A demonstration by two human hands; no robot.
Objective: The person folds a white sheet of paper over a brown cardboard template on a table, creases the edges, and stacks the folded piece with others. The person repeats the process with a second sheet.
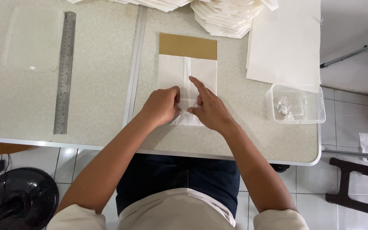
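White paper bag (187, 72) is laid flat at the table's (103, 64) centre, with a brown card (188, 46) showing at its 12 o'clock end. Its 6 o'clock fold is pressed by the left hand (162, 105), fingers curled, and by the right hand (208, 106), forefinger extended. A steel ruler (64, 72) is seen at 9 o'clock, a clear tub (295, 103) at 3 o'clock.

A small paper-craft workshop: worktable (256, 140) with steel ruler (64, 72), stacked folded paper (226, 17), tiled floor (354, 110).
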